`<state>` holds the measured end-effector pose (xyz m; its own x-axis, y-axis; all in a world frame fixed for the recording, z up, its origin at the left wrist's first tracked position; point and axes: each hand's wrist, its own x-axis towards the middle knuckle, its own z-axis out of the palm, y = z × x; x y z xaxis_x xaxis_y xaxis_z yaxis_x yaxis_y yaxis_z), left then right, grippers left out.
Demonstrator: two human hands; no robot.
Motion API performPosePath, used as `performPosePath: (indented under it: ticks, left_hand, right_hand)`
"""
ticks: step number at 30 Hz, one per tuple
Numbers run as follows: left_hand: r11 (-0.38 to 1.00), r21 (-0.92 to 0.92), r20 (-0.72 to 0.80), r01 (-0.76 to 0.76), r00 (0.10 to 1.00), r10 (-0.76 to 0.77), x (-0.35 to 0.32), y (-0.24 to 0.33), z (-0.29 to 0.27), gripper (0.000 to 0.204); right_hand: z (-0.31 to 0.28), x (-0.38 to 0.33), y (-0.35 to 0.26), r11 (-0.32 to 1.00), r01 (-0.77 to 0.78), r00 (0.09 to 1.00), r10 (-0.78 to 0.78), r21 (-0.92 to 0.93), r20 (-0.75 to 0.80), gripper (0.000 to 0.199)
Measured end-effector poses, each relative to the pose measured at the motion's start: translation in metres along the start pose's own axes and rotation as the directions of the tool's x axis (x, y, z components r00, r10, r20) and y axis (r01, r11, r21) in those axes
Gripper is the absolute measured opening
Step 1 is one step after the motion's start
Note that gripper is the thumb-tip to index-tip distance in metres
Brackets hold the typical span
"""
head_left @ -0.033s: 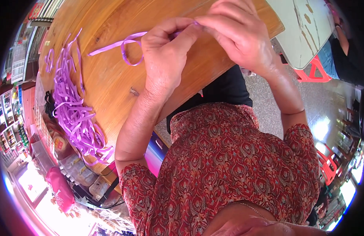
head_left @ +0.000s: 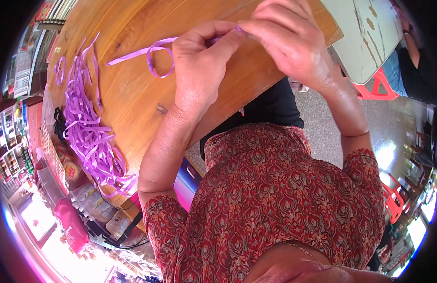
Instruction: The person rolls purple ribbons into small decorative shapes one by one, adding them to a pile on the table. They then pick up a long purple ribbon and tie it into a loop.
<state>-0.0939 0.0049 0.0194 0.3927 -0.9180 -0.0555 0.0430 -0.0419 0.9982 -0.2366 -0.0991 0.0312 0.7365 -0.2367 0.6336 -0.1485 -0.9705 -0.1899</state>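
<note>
Far left: shelves [head_left: 8, 160] with small goods, blurred at the rim. Lower left, a pink item [head_left: 71, 226], type unclear, near clear plastic packaging [head_left: 98, 205]. Next, on the left side of the wooden table [head_left: 138, 108], a long heap of purple ribbons [head_left: 88, 134], tangled, strips overlapping, the near end at the table's edge. Small ribbon loop [head_left: 60, 70] beside the heap's far end, on its left.

Right of the heap, well apart from it: the worked purple ribbon [head_left: 129, 58]. Its flat tail points left over the wood; a round loop hangs just beside the left hand [head_left: 199, 61]; the rest runs behind that hand to the fingertips. Left hand: thumb and forefinger pinched together on the ribbon, above the tabletop. Right hand [head_left: 289, 42]: fingertips meet the left's at a small purple bit; other fingers curled, partly cut by the top edge; can't tell if it grips the ribbon.

Below both hands, the wearer's red patterned top [head_left: 275, 188]. Further right: white table [head_left: 357, 40] with brown marks, red stool [head_left: 378, 87] under it, another person [head_left: 414, 56] at the rim.
</note>
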Motion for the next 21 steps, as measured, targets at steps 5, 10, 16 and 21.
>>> performPosePath:
  ticks: [5, 10, 16, 21]
  left_hand:
    - [0.992, -0.109, 0.118, 0.061, 0.992, -0.048, 0.006, -0.011, -0.012, 0.012]
    - [0.984, -0.106, 0.211, 0.146, 0.970, -0.122, 0.010, -0.007, -0.015, 0.014]
    - [0.985, -0.089, 0.181, 0.148, 0.975, -0.130, 0.007, 0.003, -0.011, 0.016]
    - [0.981, -0.150, 0.110, 0.122, 0.988, -0.106, 0.006, -0.002, -0.012, 0.017]
  right_hand:
    - [-0.012, 0.015, 0.003, 0.840, 0.511, 0.845, -0.452, 0.184, -0.287, 0.027]
    - [0.021, 0.029, 0.039, 0.466, 0.814, 0.233, -0.809, -0.348, -0.539, 0.026]
    - [0.015, 0.039, 0.044, 0.455, 0.779, 0.179, -0.821, -0.432, -0.542, 0.025]
    - [-0.033, 0.026, 0.008, 0.949, 0.312, 0.950, -0.311, 0.057, -0.023, 0.028]
